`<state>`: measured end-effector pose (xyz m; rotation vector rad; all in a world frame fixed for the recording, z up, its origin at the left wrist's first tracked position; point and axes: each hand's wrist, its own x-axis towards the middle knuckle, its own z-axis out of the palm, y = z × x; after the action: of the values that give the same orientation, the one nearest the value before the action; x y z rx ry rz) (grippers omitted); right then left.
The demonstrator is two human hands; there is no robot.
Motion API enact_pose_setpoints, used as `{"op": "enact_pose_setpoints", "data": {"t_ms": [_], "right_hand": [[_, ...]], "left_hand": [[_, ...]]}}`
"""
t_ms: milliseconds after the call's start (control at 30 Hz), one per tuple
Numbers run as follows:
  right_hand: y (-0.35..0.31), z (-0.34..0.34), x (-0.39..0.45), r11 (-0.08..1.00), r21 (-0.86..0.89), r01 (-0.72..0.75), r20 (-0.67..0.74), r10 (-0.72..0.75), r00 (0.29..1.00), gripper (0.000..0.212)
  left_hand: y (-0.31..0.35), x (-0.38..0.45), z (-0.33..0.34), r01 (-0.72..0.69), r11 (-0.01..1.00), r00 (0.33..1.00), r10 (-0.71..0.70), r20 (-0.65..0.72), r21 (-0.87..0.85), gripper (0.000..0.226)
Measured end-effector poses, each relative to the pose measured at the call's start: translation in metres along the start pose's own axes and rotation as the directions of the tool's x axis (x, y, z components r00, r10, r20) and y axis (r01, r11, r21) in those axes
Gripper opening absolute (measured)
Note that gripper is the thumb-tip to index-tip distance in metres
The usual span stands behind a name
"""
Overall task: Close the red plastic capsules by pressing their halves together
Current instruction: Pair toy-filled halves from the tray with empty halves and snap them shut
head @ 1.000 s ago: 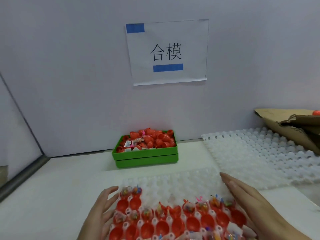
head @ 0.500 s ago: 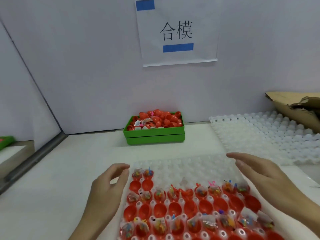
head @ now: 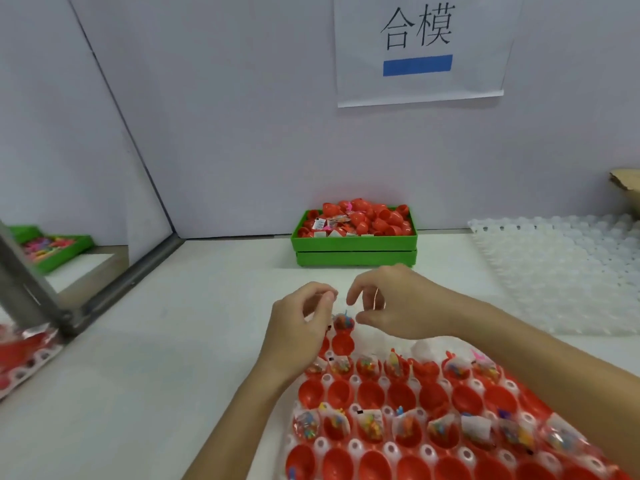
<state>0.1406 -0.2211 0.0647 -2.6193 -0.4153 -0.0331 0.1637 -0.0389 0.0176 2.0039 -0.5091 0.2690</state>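
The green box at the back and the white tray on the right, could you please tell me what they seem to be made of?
The green box looks like matte plastic or painted board: flat, even colour with crisp straight edges; I cannot tell which. The white tray looks like thin, translucent moulded plastic: rows of glossy rounded cups catch the light.
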Motion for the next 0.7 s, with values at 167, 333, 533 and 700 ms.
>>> {"op": "enact_pose_setpoints", "data": {"t_ms": [167, 333, 533, 700], "right_hand": [[-0.004, 0.011, 0.024, 0.997, 0.044, -0.058, 0.137, 0.051, 0.989, 0.063], [-0.004, 0.022, 0.026, 0.998, 0.035, -0.045, 0.161, 0.039, 0.986, 0.077], [-0.001, 0.028, 0.019, 1.000, -0.002, 0.019, 0.034, -0.019, 0.999, 0.071], [0.004, 0.023, 0.015, 0.999, 0.044, 0.001, -0.026, 0.000, 1.000, 0.065]], "left_hand": [[-0.002, 0.001, -0.008, 0.010, 0.997, 0.998, -0.015, -0.068, -0.076, 0.023], [-0.005, 0.003, -0.013, 0.055, 0.993, 0.993, -0.066, -0.103, -0.100, 0.022], [-0.005, 0.002, -0.013, 0.035, 0.997, 0.995, -0.041, -0.090, -0.072, 0.020], [-0.004, 0.000, -0.011, -0.002, 0.999, 0.999, 0.000, -0.048, -0.039, 0.017]]}}
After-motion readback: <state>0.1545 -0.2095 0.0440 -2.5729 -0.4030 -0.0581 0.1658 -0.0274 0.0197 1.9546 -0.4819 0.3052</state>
